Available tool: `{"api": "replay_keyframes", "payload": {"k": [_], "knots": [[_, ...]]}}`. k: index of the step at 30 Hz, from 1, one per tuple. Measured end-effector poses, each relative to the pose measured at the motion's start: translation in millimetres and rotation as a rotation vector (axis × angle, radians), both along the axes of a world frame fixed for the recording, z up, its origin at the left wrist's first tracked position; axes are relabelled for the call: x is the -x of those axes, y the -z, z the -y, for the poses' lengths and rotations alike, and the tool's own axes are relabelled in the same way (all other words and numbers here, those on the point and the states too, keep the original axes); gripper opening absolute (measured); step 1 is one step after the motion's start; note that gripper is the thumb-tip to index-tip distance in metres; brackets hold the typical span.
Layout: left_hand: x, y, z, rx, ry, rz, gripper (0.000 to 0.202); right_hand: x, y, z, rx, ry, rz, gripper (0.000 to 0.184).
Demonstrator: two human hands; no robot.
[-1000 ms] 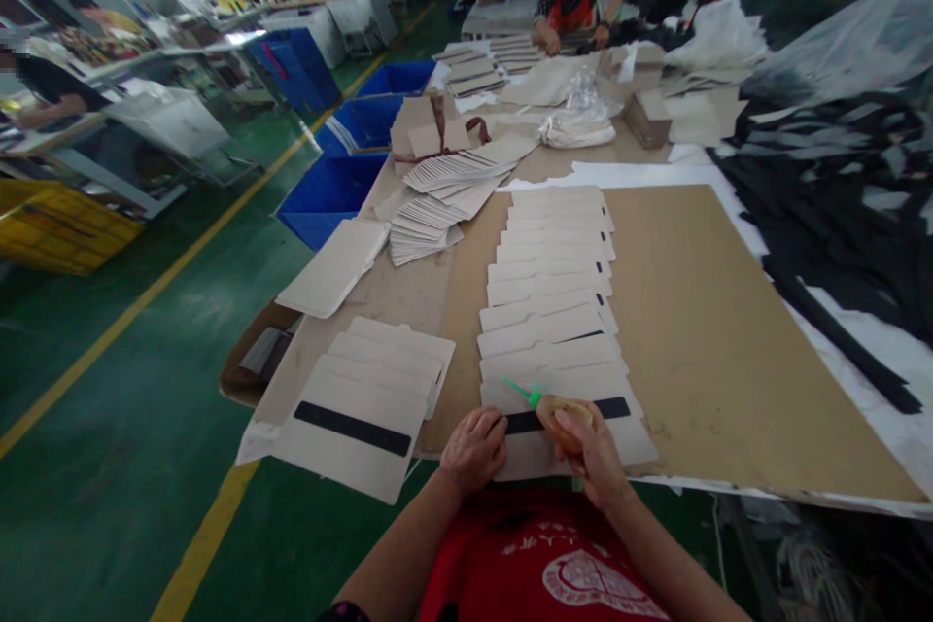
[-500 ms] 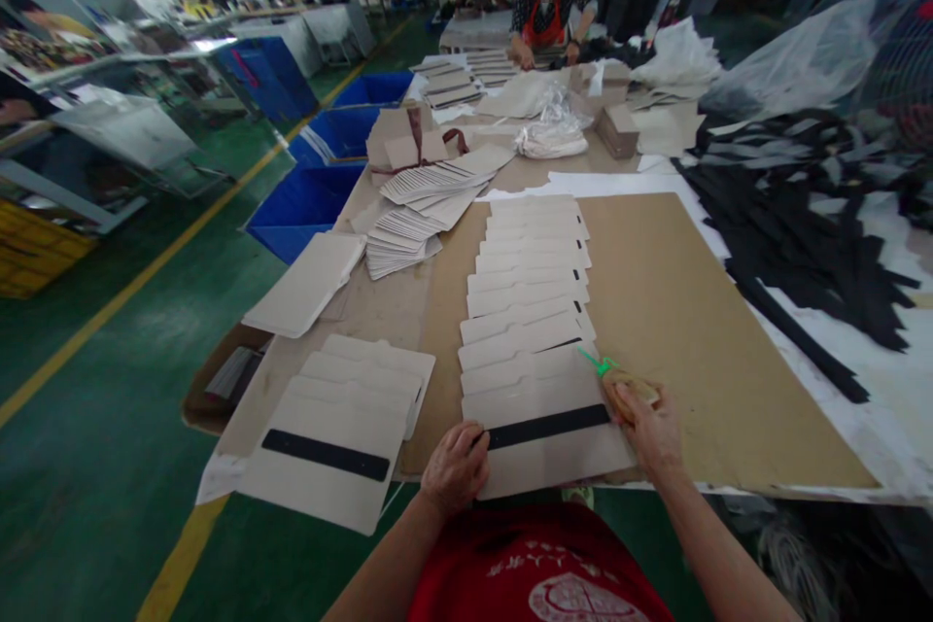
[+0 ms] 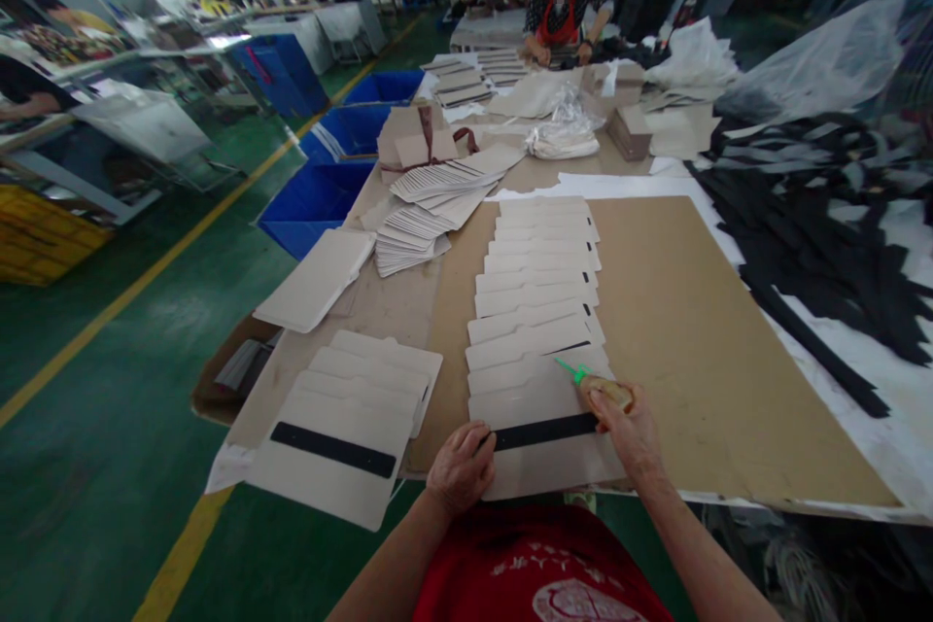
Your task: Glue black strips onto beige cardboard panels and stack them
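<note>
Strip (image 3: 543,431) x1 under L hand (image 3: 461,466); R hand (image 3: 633,428): bottle (image 3: 602,389).

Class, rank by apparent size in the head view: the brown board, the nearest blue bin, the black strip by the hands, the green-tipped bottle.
1. brown board.
2. blue bin, though it lies farther off, so distance shrinks it.
3. black strip.
4. green-tipped bottle, partly covered by the right hand.

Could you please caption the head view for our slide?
Left hand presses a black strip on a pale card; right hand holds a green-tipped bottle at its other end.
</note>
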State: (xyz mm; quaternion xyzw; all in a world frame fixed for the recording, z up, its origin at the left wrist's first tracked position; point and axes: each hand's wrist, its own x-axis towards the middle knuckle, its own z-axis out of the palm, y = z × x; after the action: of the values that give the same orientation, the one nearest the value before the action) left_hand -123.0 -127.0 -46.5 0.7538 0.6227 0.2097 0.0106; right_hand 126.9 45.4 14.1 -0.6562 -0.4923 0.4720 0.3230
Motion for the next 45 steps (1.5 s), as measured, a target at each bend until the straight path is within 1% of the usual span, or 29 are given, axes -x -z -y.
{"api": "replay_keyframes", "payload": {"k": [3,8,15,19,24,30,34,38,41,45], "knots": [[-0.6,-0.1,0.1,0.004,-0.007,0.002,0.039,8.8,-2.6,4.8,0.045,-0.051,0.038,0.050],[-1.6,-0.8,0.4,0.010,-0.009,0.009,0.038,20.3,-5.8,11.7,0.051,-0.092,0.061,0.049],[-2.6,1.2,1.2,0.017,-0.017,0.012,0.038,39.1,-15.7,21.7,0.101,-0.164,0.067,0.048],[-2.5,0.8,1.8,0.023,-0.010,0.005,0.038,54.3,-15.2,28.4,0.121,-0.222,0.072,0.048],[-2.4,1.3,2.5,0.026,0.001,-0.003,0.038,73.6,-15.4,38.8,0.130,-0.269,0.014,0.047],[-1.6,4.3,3.9,0.019,0.002,-0.004,0.038,87.2,-15.0,49.1,0.153,-0.316,-0.005,0.045],[-1.2,3.8,3.5,0.021,-0.004,-0.004,0.037,93.1,-12.2,55.4,0.199,-0.290,-0.083,0.045],[-4.4,-1.5,1.6,0.010,-0.040,-0.003,0.033,90.2,-14.9,55.3,0.314,-0.182,-0.380,0.045],[-7.9,-6.9,3.9,-0.030,-0.099,0.000,0.031,75.1,-18.8,42.0,0.369,-0.111,-0.547,0.044],[-4.1,-15.4,4.3,-0.102,-0.145,0.029,0.035,41.6,-17.0,6.4,0.302,0.013,-0.581,0.044]]}}
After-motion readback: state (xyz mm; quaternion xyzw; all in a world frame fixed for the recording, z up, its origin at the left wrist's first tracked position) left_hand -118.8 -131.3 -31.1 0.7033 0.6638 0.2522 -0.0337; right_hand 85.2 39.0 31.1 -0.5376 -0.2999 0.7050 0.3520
